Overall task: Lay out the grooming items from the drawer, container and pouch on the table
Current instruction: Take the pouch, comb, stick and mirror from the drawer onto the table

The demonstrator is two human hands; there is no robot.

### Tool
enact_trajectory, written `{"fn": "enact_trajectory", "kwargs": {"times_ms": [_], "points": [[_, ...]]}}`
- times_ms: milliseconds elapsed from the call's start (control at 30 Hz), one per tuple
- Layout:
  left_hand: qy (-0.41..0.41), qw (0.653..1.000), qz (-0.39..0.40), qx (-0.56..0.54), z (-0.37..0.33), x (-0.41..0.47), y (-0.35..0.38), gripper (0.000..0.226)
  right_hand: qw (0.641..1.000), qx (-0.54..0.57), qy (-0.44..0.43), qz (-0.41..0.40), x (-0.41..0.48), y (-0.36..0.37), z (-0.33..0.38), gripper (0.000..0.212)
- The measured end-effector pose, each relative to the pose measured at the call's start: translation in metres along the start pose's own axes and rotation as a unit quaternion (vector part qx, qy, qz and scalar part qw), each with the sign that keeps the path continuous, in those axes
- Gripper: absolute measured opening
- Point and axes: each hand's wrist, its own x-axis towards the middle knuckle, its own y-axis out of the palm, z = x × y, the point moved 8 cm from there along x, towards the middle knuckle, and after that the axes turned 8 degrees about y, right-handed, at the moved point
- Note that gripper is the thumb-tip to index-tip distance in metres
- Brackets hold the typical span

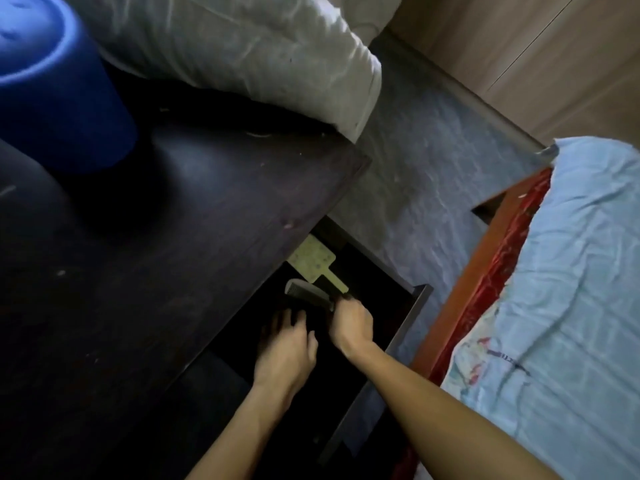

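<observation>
1. Right hand (349,327) is inside the open drawer (408,323); its fingers are curled and pinching one end of a dark comb (308,296).
2. Comb: dark grey or black, long and narrow, with fine teeth visible at the free end. It points up-left from the fist and sits over the dark drawer interior. Whether it is lifted or touching the drawer bottom, cannot tell.
3. Left hand (285,351) is just beside the right hand, also in the drawer, palm down, fingers loosely spread and reaching into the dark. Nothing visible in it; the fingertips are lost in shadow.
4. Just beyond the comb lies a pale yellow-green flat item (313,259): a squarish body with small dots and a narrow handle-like tab pointing toward the right hand. It is partly tucked under the surface edge. What it is, cannot tell.
5. The drawer is pulled out below the dark wood-grain surface (194,216), with its front panel at lower right. The interior is very dark and other contents are not readable.
6. On the surface, far left: a blue cylindrical container (59,95), blurred.
7. Behind the surface: a white crumpled bundle of cloth (242,46).
8. Right of the drawer: grey floor (426,168), then a bed (571,271) with a light blue sheet and red-orange frame.
</observation>
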Motion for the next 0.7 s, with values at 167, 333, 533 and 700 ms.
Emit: {"fn": "enact_trajectory", "kwargs": {"times_ms": [167,333,533,700], "points": [[-0.012,0.999,0.003,0.041,0.012,0.001,0.018,0.047,1.000,-0.022,-0.006,0.003,0.017,0.024,0.002,0.033],[-0.020,0.999,0.008,0.041,0.016,-0.011,0.026,0.047,0.999,-0.048,-0.004,0.001,0.022,0.032,0.004,0.035],[-0.023,0.998,0.008,0.051,0.021,-0.020,0.022,0.048,0.999,0.002,0.054,0.009,0.020,0.025,-0.007,0.031],[-0.033,0.998,0.002,0.056,0.024,-0.027,0.012,0.047,0.994,0.051,0.086,0.035,0.005,0.015,-0.014,0.018]]}}
